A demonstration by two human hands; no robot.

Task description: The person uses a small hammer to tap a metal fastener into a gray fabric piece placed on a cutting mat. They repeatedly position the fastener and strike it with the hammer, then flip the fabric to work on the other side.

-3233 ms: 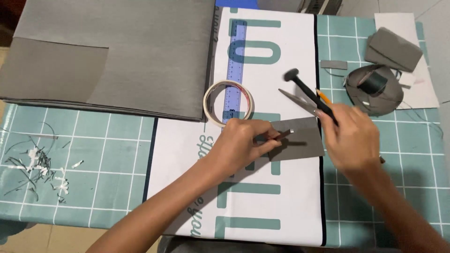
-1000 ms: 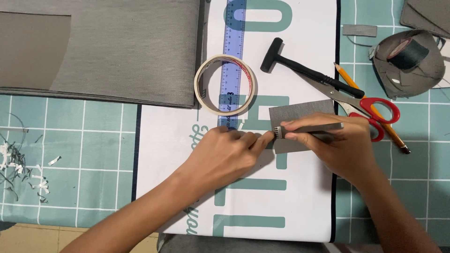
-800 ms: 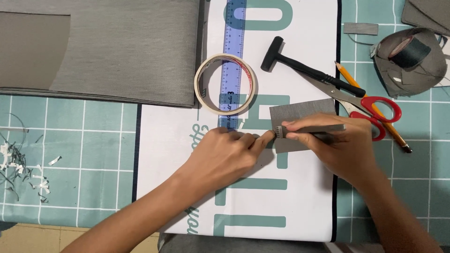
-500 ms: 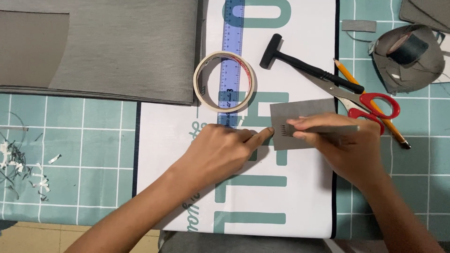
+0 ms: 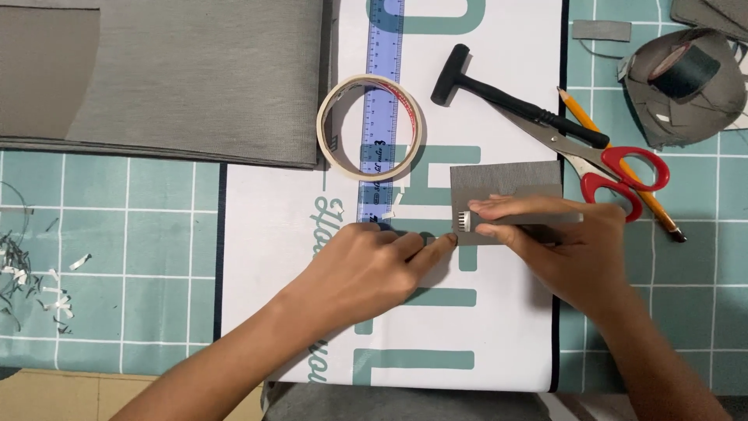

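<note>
Grey fabric piece [image 5: 506,181] lies flat on the white sheet [image 5: 273,257], pinned by the left hand [image 5: 366,269] at its corner. The right hand [image 5: 561,242] grasps a toothed tool [image 5: 464,221] at the left edge; marking looks barely begun. Hammer [image 5: 506,97], scissors [image 5: 615,168], tape ring [image 5: 371,127] and ruler [image 5: 382,70] lie above, obstructing nothing.

Your left hand [image 5: 366,269] low and flat, forefinger stretched rightward, your right hand [image 5: 565,242] curled beside it, fingers [image 5: 506,209] pinched together pointing left, both forearms angling in from below
</note>
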